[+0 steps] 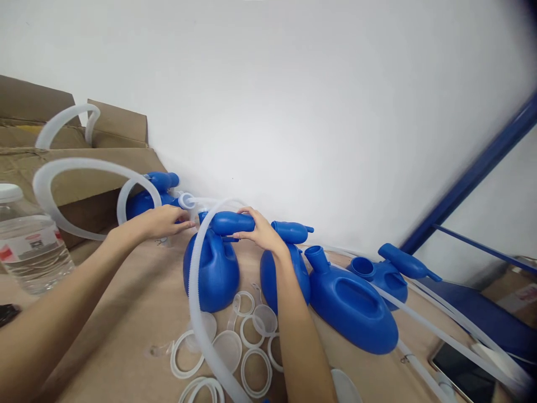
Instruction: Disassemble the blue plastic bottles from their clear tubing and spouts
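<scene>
Near the centre, my right hand (260, 229) is closed round the right end of a blue bottle-shaped piece (230, 223), which lies over a round blue container (213, 274). My left hand (170, 221) is just left of it, fingers pointing right beside a white ring-shaped fitting (185, 201); whether it grips anything is hard to tell. A translucent corrugated hose (195, 280) arcs down in front of the container. Behind my right forearm stands another blue container (268, 277), with a blue piece (292, 232) on top.
White rings (256, 372) and clear lids (227, 350) lie in front. More blue containers (354, 308) stand to the right, near hoses and a phone (464, 369). At left are a water bottle (31, 252), a cardboard box (75, 168) and looping hose (84, 163). A wall is behind.
</scene>
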Tool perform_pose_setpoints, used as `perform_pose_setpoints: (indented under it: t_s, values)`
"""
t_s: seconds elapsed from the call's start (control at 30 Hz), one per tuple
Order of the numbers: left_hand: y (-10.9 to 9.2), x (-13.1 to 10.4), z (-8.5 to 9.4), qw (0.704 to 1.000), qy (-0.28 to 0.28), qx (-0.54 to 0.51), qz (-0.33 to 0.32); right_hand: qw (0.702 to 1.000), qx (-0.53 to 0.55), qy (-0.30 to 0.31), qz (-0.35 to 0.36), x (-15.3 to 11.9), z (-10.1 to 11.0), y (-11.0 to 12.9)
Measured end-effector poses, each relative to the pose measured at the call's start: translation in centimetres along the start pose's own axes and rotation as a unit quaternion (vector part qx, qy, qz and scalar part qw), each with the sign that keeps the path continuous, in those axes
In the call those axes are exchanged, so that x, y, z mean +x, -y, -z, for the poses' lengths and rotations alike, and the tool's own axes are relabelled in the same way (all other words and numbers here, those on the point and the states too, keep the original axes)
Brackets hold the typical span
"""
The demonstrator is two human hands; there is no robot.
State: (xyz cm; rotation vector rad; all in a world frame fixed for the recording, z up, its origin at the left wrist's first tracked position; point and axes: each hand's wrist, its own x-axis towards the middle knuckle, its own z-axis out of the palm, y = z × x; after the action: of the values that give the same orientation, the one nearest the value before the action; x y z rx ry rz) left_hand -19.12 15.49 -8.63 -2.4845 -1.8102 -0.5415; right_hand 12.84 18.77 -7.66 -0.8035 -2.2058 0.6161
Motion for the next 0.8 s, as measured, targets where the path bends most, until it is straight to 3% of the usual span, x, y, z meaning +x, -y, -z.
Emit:
perform_pose_setpoints:
  t_s: [0.07,0.17,0.27,0.33,0.47,0.6,0.7,0.8]
  values:
    - [0.0,0.5,-1.1,0.999,0.003,-0.019,0.026,0.999,-0.002,0.009,-0.032,-0.3,0.4,-0.4]
    - [-0.6,1.5,-3.3,0.995,-0.059,-0.078,0.025,0.997,0.009,0.034,-0.075,-0.3,0.3,-0.5]
    - [-1.0,2.2,-5.0,0.987,-0.126,-0.095,-0.029,0.995,0.013,0.044,-0.091,0.0,-0.4,0.2]
    - [-0.9,2.3,-5.5,0.984,-0.131,-0.097,-0.075,0.994,-0.005,0.030,-0.109,0.1,-1.1,1.1]
    - [-0.1,2.3,-5.7,0.978,-0.109,-0.119,-0.134,0.987,-0.027,0.013,-0.158,0.0,-2.6,3.2]
    - [0.5,2.1,-5.6,0.981,-0.119,-0.110,-0.107,0.982,-0.059,0.041,-0.174,-0.3,-3.2,5.1]
    - [0.3,1.9,-5.5,0.987,-0.123,-0.050,-0.095,0.978,-0.112,0.067,-0.165,-0.7,-3.4,6.3]
    - [-0.3,1.4,-5.3,0.977,-0.151,0.038,-0.147,0.971,-0.175,0.061,-0.153,-1.0,-3.6,7.3]
